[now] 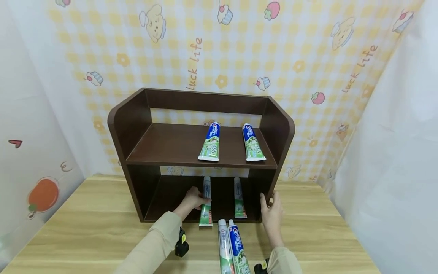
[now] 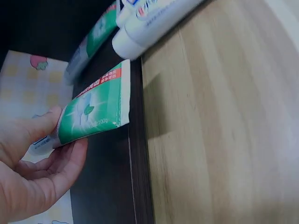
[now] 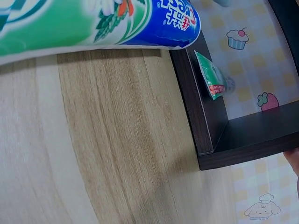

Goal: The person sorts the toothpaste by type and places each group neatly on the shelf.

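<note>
My left hand [image 1: 194, 198] holds a green-and-grey toothpaste tube [image 1: 206, 213] over the lower level of a dark brown two-tier shelf [image 1: 202, 165]. In the left wrist view, the thumb and fingers pinch this tube [image 2: 93, 109] near its cap end, and its flat crimped end points out past the shelf's front edge. A similar tube [image 1: 240, 201] lies to the right on the same level. My right hand [image 1: 272, 215] grips the lower part of the shelf's right side panel, thumb at the front edge and fingers outside. Only a bit of that hand shows in the right wrist view.
Two blue-and-green Crest tubes, a left one [image 1: 210, 142] and a right one [image 1: 253, 144], lie on the upper level. In front of the shelf, a white-and-green tube [image 1: 224, 243] and a Crest tube [image 1: 238, 247] lie side by side on the wooden table [image 1: 315, 228].
</note>
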Demonstrator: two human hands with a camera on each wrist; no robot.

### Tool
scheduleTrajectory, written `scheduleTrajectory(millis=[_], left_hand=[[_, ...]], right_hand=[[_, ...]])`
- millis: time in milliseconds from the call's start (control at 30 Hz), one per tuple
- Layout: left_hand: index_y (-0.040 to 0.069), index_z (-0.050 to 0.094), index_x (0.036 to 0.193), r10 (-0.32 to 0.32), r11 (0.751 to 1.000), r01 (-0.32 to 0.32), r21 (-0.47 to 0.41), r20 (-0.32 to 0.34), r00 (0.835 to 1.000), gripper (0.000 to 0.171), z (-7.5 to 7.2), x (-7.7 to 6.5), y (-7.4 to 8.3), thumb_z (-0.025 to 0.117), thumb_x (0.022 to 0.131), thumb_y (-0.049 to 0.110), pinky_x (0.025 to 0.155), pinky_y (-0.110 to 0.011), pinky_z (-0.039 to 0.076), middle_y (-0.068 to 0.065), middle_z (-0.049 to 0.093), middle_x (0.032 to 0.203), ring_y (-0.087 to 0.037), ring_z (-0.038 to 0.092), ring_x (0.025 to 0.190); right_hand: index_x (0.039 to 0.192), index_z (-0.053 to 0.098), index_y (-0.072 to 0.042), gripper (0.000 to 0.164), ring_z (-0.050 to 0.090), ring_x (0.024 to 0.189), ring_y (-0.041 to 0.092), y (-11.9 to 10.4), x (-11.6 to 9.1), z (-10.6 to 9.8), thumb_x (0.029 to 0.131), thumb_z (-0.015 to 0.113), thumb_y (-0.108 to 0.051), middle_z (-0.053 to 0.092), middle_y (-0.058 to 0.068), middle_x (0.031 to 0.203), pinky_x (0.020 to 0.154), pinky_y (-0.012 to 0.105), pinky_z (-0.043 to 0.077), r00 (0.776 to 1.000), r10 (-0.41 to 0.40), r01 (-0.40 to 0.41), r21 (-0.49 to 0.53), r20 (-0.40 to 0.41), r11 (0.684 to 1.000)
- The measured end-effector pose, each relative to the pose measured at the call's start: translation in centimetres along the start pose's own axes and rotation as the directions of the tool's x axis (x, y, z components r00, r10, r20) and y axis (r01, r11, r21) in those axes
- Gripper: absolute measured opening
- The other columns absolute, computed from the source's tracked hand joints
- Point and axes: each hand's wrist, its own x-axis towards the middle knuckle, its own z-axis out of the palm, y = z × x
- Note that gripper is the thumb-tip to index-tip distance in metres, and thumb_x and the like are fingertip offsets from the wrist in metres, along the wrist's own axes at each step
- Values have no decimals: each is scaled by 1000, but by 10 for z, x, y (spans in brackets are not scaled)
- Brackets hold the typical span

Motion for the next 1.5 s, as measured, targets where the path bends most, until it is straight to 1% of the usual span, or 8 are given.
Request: scheduleTrajectory(millis=[233,600,800,933,1033,1233,1367,1500], left_hand=[[-15,46,113,19,1000,-19,-11,-11,1000,47,-1,8,-5,69,80,10,68,-36,56,-27,53,105,-32,62,84],[-14,47,104,94,993,-96,-72,-36,995,38,8,15,-15,68,80,5,67,-38,56,-24,54,95,-32,61,81],[-15,47,106,119,991,-122,-58,-48,992,39,10,16,-18,68,80,5,66,-38,55,-24,54,95,-30,60,78],[-13,51,99,170,985,-168,25,-80,982,34,11,21,-15,69,80,9,59,-34,52,-21,57,85,-24,58,68],[-14,51,101,230,971,-220,98,-113,967,39,14,23,-13,71,78,11,63,-36,50,-23,57,88,-28,57,73],[-11,28,136,365,897,-329,294,-77,928,69,20,21,-10,66,83,12,93,-50,44,-32,34,136,-43,41,121],[-8,47,119,435,846,-378,375,-77,897,42,22,12,-8,63,85,11,65,-35,49,-24,52,110,-30,56,88],[-2,54,96,444,851,-399,341,-65,893,20,21,4,-8,63,85,13,55,-26,41,-11,53,86,-16,50,67]], right_hand=[[97,52,-4,17,65,81,40,1,-3,2,87,60,-14,61,20,96,70,50,52,1000,-25,25,8,-18,1000],[95,52,-4,16,65,77,39,6,-8,1,86,62,-12,62,19,92,65,48,53,997,-54,53,-26,-47,998],[95,53,-5,15,65,77,36,3,-9,2,86,62,-13,62,18,93,65,47,54,997,-61,60,-10,-40,998],[95,52,-5,15,65,78,38,2,-5,3,87,61,-15,61,19,95,66,48,54,999,-36,37,8,-39,999],[93,52,-4,15,64,78,39,1,-3,3,87,61,-14,61,19,93,66,48,54,998,-38,38,9,-50,999],[92,51,-2,15,64,78,41,1,-1,2,86,61,-12,60,19,91,65,48,54,997,-51,51,-2,-62,999],[93,51,-3,16,65,77,42,0,-3,1,86,61,-14,61,20,93,64,49,54,998,-39,38,-10,-50,999],[94,52,-3,16,65,78,42,-4,-3,-1,87,60,-14,61,21,94,66,50,53,999,-35,36,7,-41,999]])
